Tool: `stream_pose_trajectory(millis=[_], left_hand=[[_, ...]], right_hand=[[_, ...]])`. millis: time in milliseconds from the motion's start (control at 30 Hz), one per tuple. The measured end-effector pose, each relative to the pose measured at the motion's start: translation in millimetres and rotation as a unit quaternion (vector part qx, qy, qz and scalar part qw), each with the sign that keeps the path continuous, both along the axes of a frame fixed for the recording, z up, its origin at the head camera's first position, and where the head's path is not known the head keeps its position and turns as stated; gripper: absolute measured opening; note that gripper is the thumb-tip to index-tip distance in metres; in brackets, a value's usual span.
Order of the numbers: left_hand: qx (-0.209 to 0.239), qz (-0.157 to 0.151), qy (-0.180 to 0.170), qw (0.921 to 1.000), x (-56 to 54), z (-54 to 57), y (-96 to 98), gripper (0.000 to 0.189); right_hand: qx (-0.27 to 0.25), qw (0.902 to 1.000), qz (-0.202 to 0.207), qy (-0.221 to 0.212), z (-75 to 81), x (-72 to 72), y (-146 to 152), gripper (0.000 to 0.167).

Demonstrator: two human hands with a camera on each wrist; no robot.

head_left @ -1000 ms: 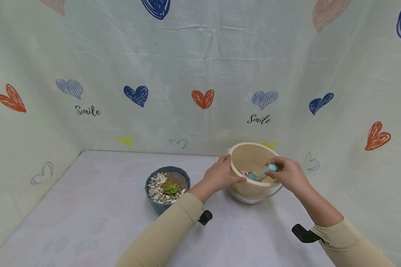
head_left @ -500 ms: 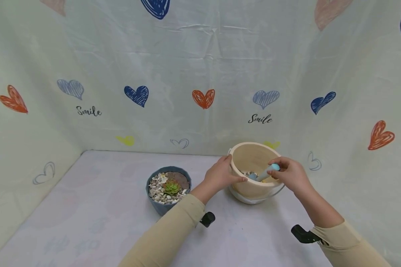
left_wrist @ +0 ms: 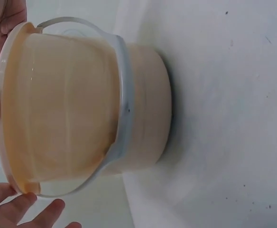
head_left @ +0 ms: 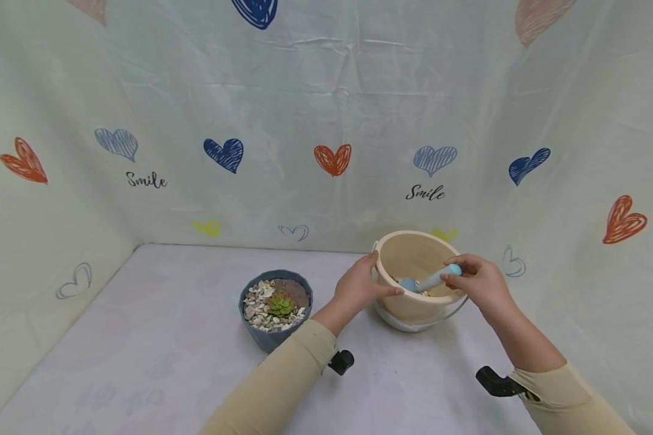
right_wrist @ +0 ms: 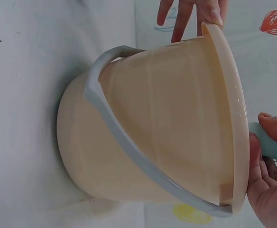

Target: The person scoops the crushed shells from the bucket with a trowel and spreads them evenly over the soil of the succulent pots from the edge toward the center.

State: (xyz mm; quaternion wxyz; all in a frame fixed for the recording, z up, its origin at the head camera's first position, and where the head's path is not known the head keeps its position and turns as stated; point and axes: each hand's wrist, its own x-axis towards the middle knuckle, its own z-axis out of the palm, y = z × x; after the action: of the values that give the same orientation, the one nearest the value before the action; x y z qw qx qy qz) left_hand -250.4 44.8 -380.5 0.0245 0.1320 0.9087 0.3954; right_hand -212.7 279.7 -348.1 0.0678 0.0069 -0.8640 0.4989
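A cream bucket [head_left: 413, 311] with a grey handle [right_wrist: 129, 147] stands on the table, and its interior is partly visible in the head view. My left hand [head_left: 359, 284] holds the bucket's rim on its left side, with the thumb along the front edge and the fingers outside the wall. With my right hand [head_left: 484, 287] I pinch the handle end of a small light blue shovel [head_left: 435, 278]. The shovel slants down into the bucket, its blade low inside. Small pale and yellowish bits show beside the blade; the bucket's floor is mostly hidden.
Left of the bucket stands a blue-grey pot [head_left: 266, 341] with a green succulent [head_left: 280, 304] and pale pebbles [head_left: 257, 308]. My left forearm passes close to it. A white sheet with printed hearts [head_left: 333, 160] hangs behind the table [head_left: 158, 338].
My right hand has shifted slightly right with the shovel, whose handle now leans flatter. Its blade shows more plainly, with fewer bits seen around it. My left hand keeps its hold on the rim.
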Motion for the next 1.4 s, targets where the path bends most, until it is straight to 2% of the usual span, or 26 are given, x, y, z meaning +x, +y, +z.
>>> stream_pose_trajectory(millis=[267, 433, 600, 700, 833, 967, 1400], left_hand=[[0.082, 0.020, -0.024, 0.9961, 3.7, -4.4, 3.5, 0.104], [0.087, 0.029, -0.023, 0.9955, 4.5, -6.3, 3.8, 0.104], [0.103, 0.032, -0.037, 0.9935, 4.4, -6.7, 2.8, 0.104], [0.108, 0.032, -0.041, 0.9928, 4.3, -6.2, 2.7, 0.104], [0.118, 0.030, -0.041, 0.9918, 4.3, -5.9, 3.9, 0.104], [0.134, 0.031, -0.044, 0.9895, 3.9, -6.9, 4.9, 0.105], [0.146, 0.036, -0.049, 0.9875, 4.6, -6.7, 5.6, 0.104]], right_hand=[[-0.033, 0.9994, -0.008, -0.009, 1.3, 1.5, 8, 0.040], [-0.073, 0.9972, -0.007, 0.008, -2.1, 1.5, 15, 0.041], [-0.116, 0.9930, -0.015, 0.018, -6.7, 4.5, 24, 0.045], [-0.149, 0.9885, -0.012, 0.024, -6.9, 7.0, 28, 0.041], [-0.176, 0.9838, -0.008, 0.031, -5.6, 9.8, 34, 0.025], [-0.187, 0.9816, -0.013, 0.038, -4.3, 11.5, 39, 0.014], [-0.255, 0.9655, -0.014, 0.048, 0.7, 19.5, 50, 0.017]])
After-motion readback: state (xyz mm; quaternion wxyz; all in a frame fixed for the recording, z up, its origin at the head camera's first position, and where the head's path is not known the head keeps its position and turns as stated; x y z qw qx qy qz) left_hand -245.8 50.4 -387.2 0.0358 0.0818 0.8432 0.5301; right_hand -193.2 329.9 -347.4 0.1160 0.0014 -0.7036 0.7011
